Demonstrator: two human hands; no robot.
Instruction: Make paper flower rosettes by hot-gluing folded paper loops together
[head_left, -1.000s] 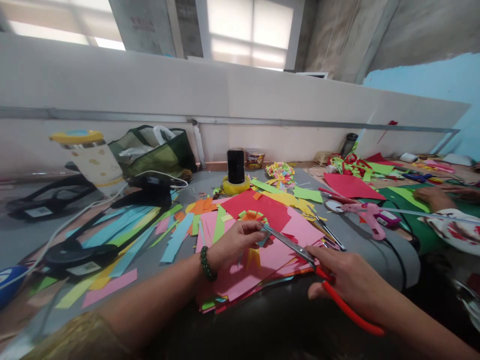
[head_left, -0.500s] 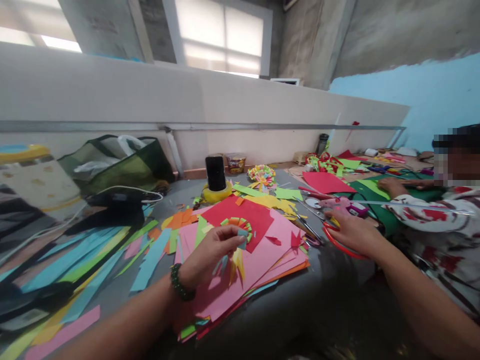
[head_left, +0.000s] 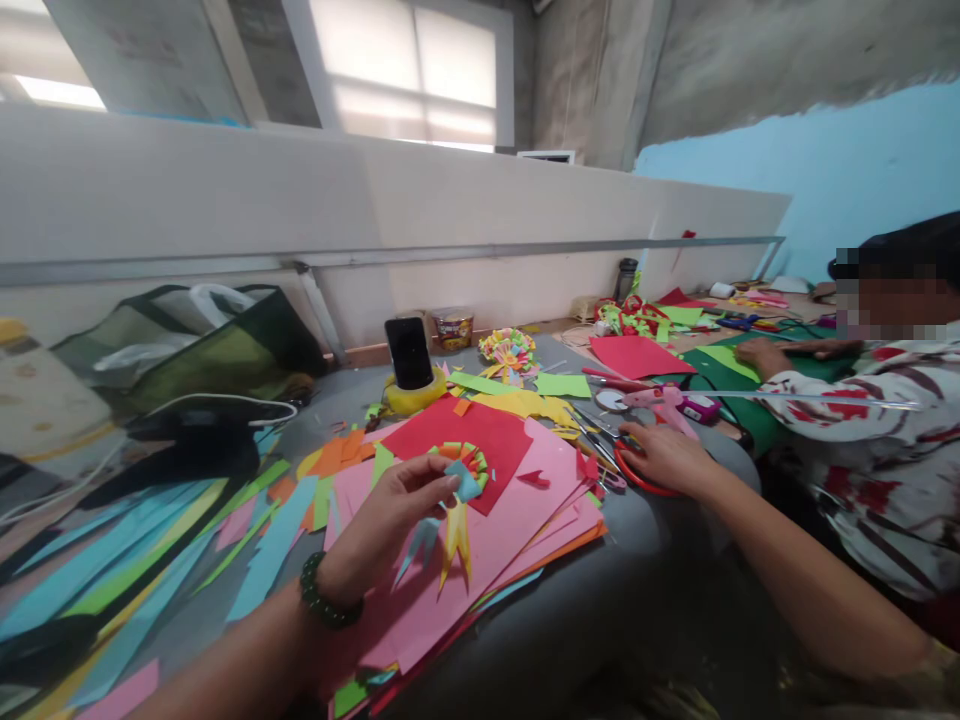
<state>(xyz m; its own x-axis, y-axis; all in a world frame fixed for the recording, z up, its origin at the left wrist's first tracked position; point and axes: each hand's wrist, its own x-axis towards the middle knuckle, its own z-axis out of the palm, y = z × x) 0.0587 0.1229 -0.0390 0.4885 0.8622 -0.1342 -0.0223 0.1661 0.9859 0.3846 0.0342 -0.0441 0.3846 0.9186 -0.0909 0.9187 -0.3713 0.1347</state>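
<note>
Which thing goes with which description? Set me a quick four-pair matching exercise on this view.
1. left hand
2. right hand
3. phone
4. glue gun

A. pink
B. at the red scissor handles
C. pinching a small blue paper piece
D. propped at the yellow tape roll

Pairs: 1-C, 2-B, 3-D, 4-A
</note>
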